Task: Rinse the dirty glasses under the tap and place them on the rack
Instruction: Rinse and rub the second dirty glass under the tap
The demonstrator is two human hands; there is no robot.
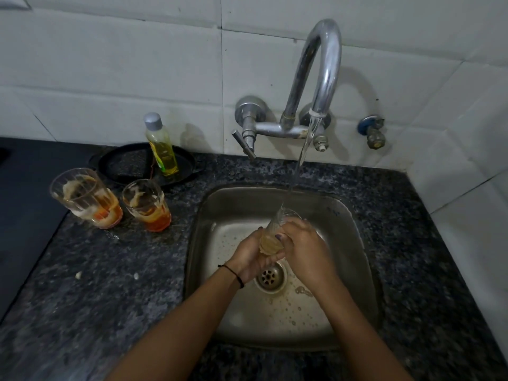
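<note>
Head view, single frame.

- Glass in hand (277, 229): clear, tilted, mouth toward the falling water, base clouded with pale residue. Held over the sink (354, 224), above the drain (270, 276).
- Left hand (251, 257): cupped under the glass base, fingers wrapped round it; thin dark band at the wrist.
- Right hand (305, 243): closed over the glass's right side and upper wall, touching the left hand's fingers.
- Tap (321, 70): chrome gooseneck on the tiled wall, beyond and above both hands; water stream (302, 158) runs from its spout down to the glass mouth.
- Tap lever (243, 144): beyond the left hand, left of the stream.
- Small wall valve (373, 133): beyond the right hand, to its right.
- Tall dirty glass (85, 198): on the table well left of the left hand, upright, orange dregs and foam inside.
- Short dirty glass (147, 204): just right of the tall one, nearer the left hand, same residue.
- Soap bottle (160, 145): yellow liquid, grey cap, beyond the two glasses, standing in a black pan (123, 163).
- Table (110, 270): dark speckled stone, two pale crumbs left of the left forearm.
- Nothing stands between the hands and the dirty glasses.
</note>
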